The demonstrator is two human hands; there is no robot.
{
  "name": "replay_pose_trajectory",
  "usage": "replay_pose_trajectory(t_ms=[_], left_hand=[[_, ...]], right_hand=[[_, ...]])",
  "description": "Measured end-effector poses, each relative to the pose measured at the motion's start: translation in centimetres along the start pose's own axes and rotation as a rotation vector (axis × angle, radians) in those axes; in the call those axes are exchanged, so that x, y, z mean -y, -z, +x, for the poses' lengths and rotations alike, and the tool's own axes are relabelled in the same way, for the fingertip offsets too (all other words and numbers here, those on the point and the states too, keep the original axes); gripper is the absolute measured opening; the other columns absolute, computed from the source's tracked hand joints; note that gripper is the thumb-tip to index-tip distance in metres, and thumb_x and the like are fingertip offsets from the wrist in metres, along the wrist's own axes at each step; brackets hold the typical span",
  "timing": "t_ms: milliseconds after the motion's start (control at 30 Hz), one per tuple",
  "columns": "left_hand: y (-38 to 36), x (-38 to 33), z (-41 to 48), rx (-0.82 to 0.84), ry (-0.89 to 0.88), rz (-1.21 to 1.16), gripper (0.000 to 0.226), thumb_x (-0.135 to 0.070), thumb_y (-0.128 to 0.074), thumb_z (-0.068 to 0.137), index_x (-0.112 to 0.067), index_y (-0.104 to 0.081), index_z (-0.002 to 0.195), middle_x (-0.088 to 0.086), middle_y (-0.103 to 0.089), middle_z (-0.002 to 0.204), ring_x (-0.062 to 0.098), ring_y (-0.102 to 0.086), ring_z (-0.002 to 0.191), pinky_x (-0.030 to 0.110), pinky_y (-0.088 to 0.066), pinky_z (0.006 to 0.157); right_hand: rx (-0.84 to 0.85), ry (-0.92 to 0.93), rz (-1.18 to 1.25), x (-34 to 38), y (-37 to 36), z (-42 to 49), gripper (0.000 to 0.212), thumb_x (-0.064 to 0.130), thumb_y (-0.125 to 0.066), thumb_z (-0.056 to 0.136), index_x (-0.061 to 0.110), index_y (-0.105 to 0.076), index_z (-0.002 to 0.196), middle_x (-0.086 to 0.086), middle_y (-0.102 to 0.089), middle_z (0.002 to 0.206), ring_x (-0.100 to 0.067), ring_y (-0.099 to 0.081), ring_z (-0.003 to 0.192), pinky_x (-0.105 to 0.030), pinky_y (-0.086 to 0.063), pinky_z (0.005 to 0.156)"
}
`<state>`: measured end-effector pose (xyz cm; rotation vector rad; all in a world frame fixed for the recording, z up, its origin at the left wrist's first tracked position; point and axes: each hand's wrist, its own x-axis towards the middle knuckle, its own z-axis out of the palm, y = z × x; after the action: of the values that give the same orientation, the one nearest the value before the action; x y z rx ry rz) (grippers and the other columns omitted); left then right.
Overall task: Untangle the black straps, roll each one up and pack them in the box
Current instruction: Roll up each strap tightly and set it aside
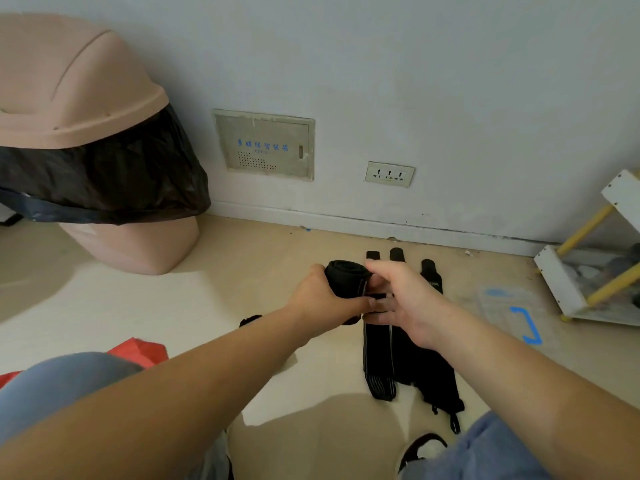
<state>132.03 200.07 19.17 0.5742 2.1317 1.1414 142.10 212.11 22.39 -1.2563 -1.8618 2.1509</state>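
Note:
A rolled black strap [346, 277] is held just above the floor between both hands. My left hand [322, 299] grips the roll from the left, fingers curled round it. My right hand [401, 299] pinches the roll's loose end from the right. Under and beyond my hands lie three flat black straps side by side on the floor: one [378, 362] with grey stripes, a second [415, 368] beside it, and a third [432, 273] whose far end shows behind my right hand. A red box edge [138, 351] shows at lower left by my knee.
A pink swing-lid bin [86, 140] with a black liner stands at the left by the wall. A white and yellow rack [588, 282] stands at the right. Blue tape [528, 323] marks the floor. My shoe [422, 452] is at the bottom.

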Motion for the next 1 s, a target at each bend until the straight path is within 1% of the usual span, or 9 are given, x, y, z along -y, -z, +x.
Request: replay_pose_trajectory(t_ms=[67, 133, 200, 367, 467, 567, 800, 933, 1000], left_hand=[[-0.8, 1.7, 0.3, 0.016, 0.007, 0.009, 0.073, -0.044, -0.095, 0.07, -0.024, -0.053, 0.126, -0.008, -0.067, 0.109, -0.003, -0.068, 0.083, 0.013, -0.054, 0.061], [-1.2, 3.7, 0.8, 0.023, 0.019, 0.107, 0.08, -0.057, -0.093, 0.061, -0.032, -0.057, 0.128, -0.006, -0.061, 0.12, 0.006, -0.062, 0.103, 0.024, -0.056, 0.084], [-1.4, 5.3, 1.1, 0.026, 0.066, 0.24, 0.08, -0.061, -0.089, 0.058, -0.035, -0.058, 0.127, -0.004, -0.05, 0.12, 0.012, -0.051, 0.108, 0.03, -0.05, 0.091], [-2.0, 9.3, 2.0, 0.083, 0.21, 0.25, 0.078, -0.05, -0.09, 0.056, -0.025, -0.056, 0.122, -0.001, -0.046, 0.121, 0.021, -0.062, 0.104, 0.042, -0.062, 0.09], [-2.3, 11.5, 3.6, 0.089, 0.26, 0.193, 0.08, -0.044, -0.09, 0.056, -0.027, -0.053, 0.125, -0.002, -0.046, 0.124, 0.023, -0.064, 0.106, 0.043, -0.063, 0.09], [-2.1, 13.5, 5.8, 0.095, 0.288, 0.16, 0.084, -0.041, -0.09, 0.056, -0.029, -0.048, 0.127, 0.0, -0.052, 0.125, 0.023, -0.064, 0.108, 0.043, -0.063, 0.091], [-1.7, 18.5, 13.9, 0.069, 0.362, 0.358, 0.06, -0.036, -0.079, 0.073, -0.019, -0.038, 0.114, 0.006, -0.051, 0.116, 0.024, -0.063, 0.098, 0.038, -0.059, 0.077], [-2.1, 21.1, 18.4, 0.035, 0.294, 0.439, 0.054, -0.037, -0.075, 0.083, -0.021, -0.039, 0.12, 0.005, -0.047, 0.117, 0.028, -0.064, 0.098, 0.045, -0.06, 0.086], [-2.1, 22.3, 20.2, 0.036, 0.256, 0.522, 0.055, -0.034, -0.073, 0.086, -0.021, -0.038, 0.127, 0.005, -0.047, 0.12, 0.031, -0.064, 0.099, 0.047, -0.06, 0.082]], right_hand=[[-0.013, -0.027, -0.112, -0.8, 0.2, 0.1, 0.025, 0.039, -0.061, 0.104, 0.015, -0.068, 0.104, -0.011, -0.07, 0.121, -0.034, -0.075, 0.102, -0.052, -0.062, 0.098], [-0.006, -0.052, -0.224, -1.7, 0.3, 0.7, 0.03, 0.04, -0.06, 0.105, 0.012, -0.066, 0.115, -0.009, -0.067, 0.124, -0.032, -0.075, 0.106, -0.05, -0.062, 0.097], [0.044, -0.09, -0.335, -2.5, 0.2, 1.5, 0.032, 0.039, -0.059, 0.106, 0.012, -0.065, 0.122, -0.007, -0.067, 0.125, -0.028, -0.074, 0.108, -0.049, -0.062, 0.097], [0.187, -0.2, -0.563, -4.4, -1.1, 4.6, 0.032, 0.037, -0.055, 0.107, 0.008, -0.067, 0.114, -0.007, -0.066, 0.126, -0.023, -0.075, 0.106, -0.049, -0.062, 0.098], [0.165, -0.204, -0.599, -5.3, -2.4, 7.4, 0.049, 0.047, -0.054, 0.106, 0.002, -0.072, 0.107, -0.013, -0.072, 0.116, -0.026, -0.078, 0.1, -0.049, -0.061, 0.1], [0.1, -0.19, -0.603, -6.5, -4.1, 10.5, 0.052, 0.05, -0.05, 0.106, 0.004, -0.074, 0.104, -0.013, -0.076, 0.107, -0.027, -0.079, 0.092, -0.049, -0.061, 0.099], [0.112, -0.202, -0.461, -9.6, -7.8, 18.9, 0.031, 0.036, -0.057, 0.106, 0.009, -0.071, 0.107, -0.009, -0.078, 0.107, -0.026, -0.08, 0.092, -0.048, -0.062, 0.095], [0.062, -0.236, -0.431, -12.7, -8.5, 23.4, 0.021, 0.031, -0.058, 0.105, 0.013, -0.069, 0.104, -0.007, -0.075, 0.107, -0.027, -0.077, 0.094, -0.046, -0.061, 0.091], [0.006, -0.283, -0.372, -14.4, -8.9, 25.3, 0.017, 0.026, -0.057, 0.104, 0.013, -0.067, 0.099, -0.009, -0.075, 0.103, -0.028, -0.074, 0.086, -0.042, -0.061, 0.083]])
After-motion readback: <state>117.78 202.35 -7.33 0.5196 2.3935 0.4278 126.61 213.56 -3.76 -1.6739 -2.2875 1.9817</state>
